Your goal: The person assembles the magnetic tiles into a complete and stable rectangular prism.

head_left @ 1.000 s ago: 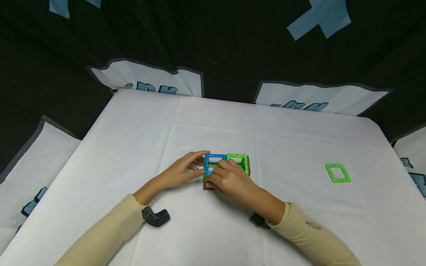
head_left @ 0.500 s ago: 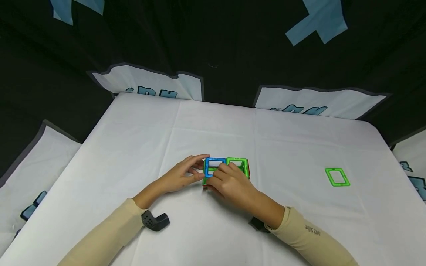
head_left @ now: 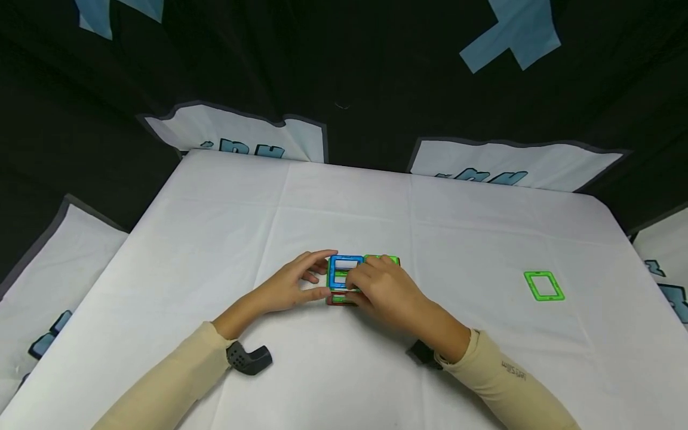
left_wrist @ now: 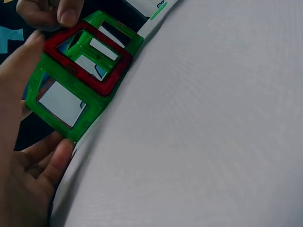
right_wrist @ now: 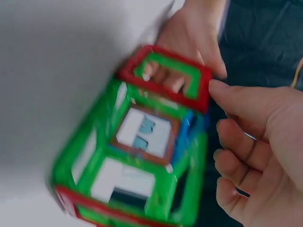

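Both hands grip a box of magnetic tile frames [head_left: 349,279] at the table's [head_left: 215,227] middle: the left hand [head_left: 292,283] pinches its left end, the right hand's [head_left: 384,289] curled fingers cover its right. Uneven squeezing could collapse the frames. A loose green frame [head_left: 544,285] lies far right.
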Motion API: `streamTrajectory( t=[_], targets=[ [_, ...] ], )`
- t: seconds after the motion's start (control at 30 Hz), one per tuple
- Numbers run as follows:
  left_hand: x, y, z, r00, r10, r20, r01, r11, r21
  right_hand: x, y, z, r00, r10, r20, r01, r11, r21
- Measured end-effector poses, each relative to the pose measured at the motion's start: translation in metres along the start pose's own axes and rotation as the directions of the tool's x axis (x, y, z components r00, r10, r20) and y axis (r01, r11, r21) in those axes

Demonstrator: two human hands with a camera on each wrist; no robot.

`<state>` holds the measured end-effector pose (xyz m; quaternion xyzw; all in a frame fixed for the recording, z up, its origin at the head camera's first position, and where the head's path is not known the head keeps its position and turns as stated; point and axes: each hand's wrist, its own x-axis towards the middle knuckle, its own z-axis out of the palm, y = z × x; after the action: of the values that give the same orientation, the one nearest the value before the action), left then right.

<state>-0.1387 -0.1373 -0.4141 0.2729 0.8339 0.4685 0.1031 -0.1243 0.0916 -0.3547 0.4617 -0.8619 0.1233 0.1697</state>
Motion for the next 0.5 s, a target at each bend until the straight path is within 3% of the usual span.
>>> streamTrajectory(
  t=[0.23,0.5],
  targets=[
    [0.0,0.004,0.003,1.0,-0.027,-0.016,0.027,0.999,0.018,-0.005,0.016,-0.017,0.995,0.084,0.052,-0.086,0.995,0.046],
    [0.001,0.008,0.008,0.997,-0.044,-0.062,0.047,0.998,0.045,-0.006,0.016,-0.016,0.985,0.042,0.165,-0.052,0.997,0.058]
  ],
)
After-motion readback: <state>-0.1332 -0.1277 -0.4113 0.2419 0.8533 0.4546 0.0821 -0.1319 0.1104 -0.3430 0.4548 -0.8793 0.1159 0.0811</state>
